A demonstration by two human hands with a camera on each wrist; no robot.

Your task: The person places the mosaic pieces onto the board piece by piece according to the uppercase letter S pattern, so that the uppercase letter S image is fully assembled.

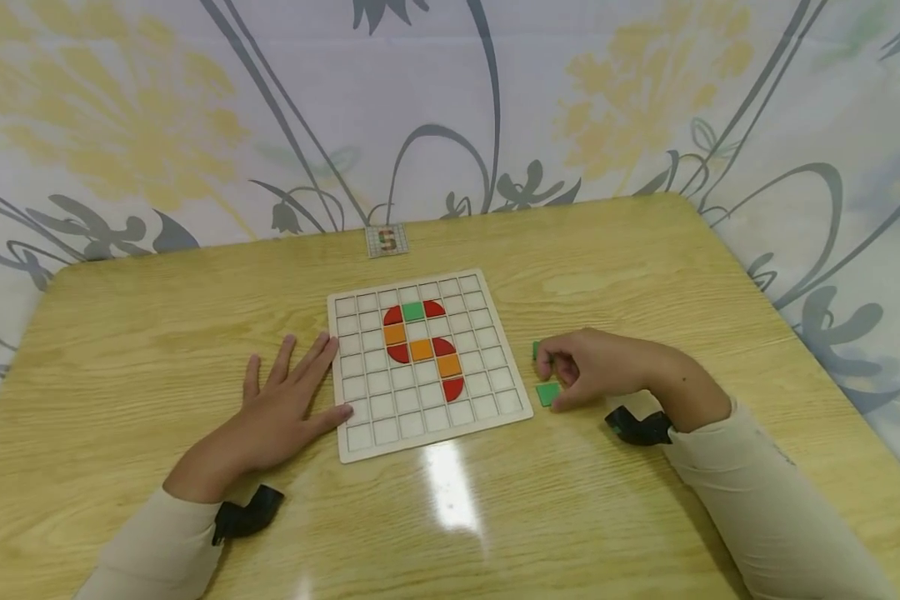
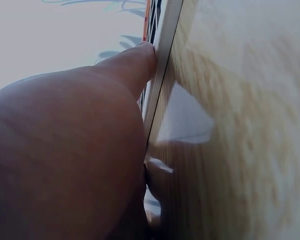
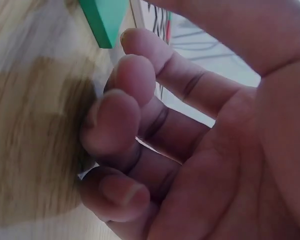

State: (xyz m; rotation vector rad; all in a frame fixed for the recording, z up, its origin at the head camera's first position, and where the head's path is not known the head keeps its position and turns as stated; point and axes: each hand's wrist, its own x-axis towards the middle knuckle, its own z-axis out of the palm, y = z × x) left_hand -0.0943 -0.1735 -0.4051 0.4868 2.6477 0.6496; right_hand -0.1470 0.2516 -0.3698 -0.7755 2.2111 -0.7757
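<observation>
A pale gridded board point(image 1: 356, 450) lies on the table, bearing red rounded tiles point(image 1: 453, 389), orange square tiles point(image 1: 448, 366) and a green square tile point(image 1: 413, 311) in a winding shape. My left hand point(image 1: 277, 421) is spread at the board's left side, its thumb resting on the rim, as the left wrist view also shows. To the right of the board, my right hand point(image 1: 600, 367) bends its fingers over the table, thumb apart from them. Beside its thumb lies a loose green tile point(image 1: 547, 394); another green tile point(image 1: 536, 350) is partly hidden behind the fingers.
A small card point(image 1: 386, 241) printed with a similar winding pattern lies beyond the board, near the table's back edge. Floral cloth point(image 1: 435, 100) hangs behind the wooden table point(image 1: 195, 333). Black wrist devices point(image 1: 247, 514) sit at both cuffs.
</observation>
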